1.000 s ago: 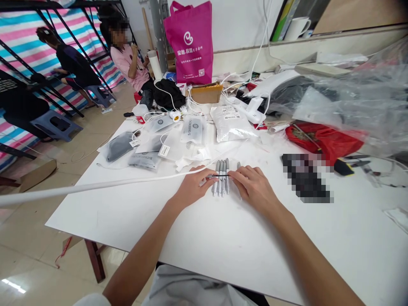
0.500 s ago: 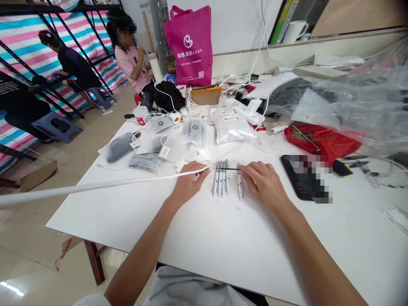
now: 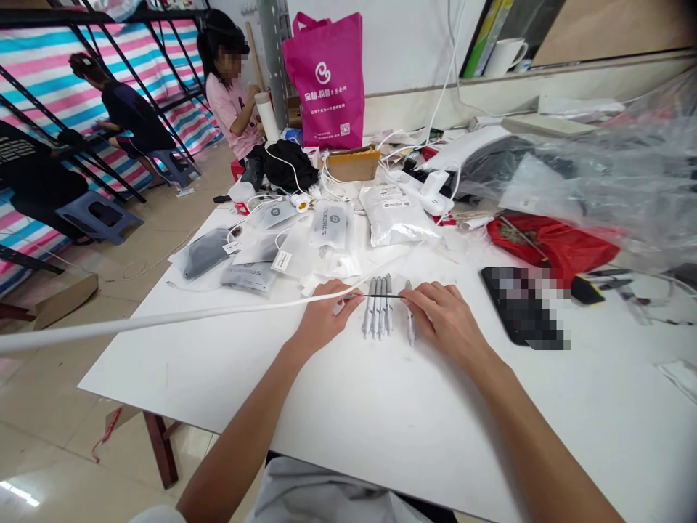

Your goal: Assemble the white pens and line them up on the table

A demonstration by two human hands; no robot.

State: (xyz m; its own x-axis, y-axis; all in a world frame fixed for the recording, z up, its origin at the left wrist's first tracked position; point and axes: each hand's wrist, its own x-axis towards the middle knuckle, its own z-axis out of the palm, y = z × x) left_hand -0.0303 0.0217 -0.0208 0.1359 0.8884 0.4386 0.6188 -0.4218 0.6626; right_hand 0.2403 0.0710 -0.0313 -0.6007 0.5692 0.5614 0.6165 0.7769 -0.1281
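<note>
Between my hands stretches a thin dark pen refill [image 3: 396, 296], level and just above the table. My right hand [image 3: 443, 312] pinches its right end between thumb and fingers. At the other end, my left hand [image 3: 322, 317] is closed on a small grey pen part [image 3: 353, 296], which the refill's tip meets; whether it sits inside cannot be made out. Below the refill, several grey-and-white pens [image 3: 375, 325] lie side by side. A separate pen [image 3: 410, 330] lies close to my right fingers, partly behind them.
A white cable [image 3: 190, 317] crosses in front of my left hand. Packed bags [image 3: 247, 276] and a white parcel [image 3: 397, 214] lie behind. A phone [image 3: 515, 305] and red bag [image 3: 577, 250] are to the right. A person [image 3: 234, 109] sits beyond the table.
My hands have come slightly closer, and the refill now reaches the grey part in my left fingers, where a gap showed before. The seated person in pink has turned a little.
</note>
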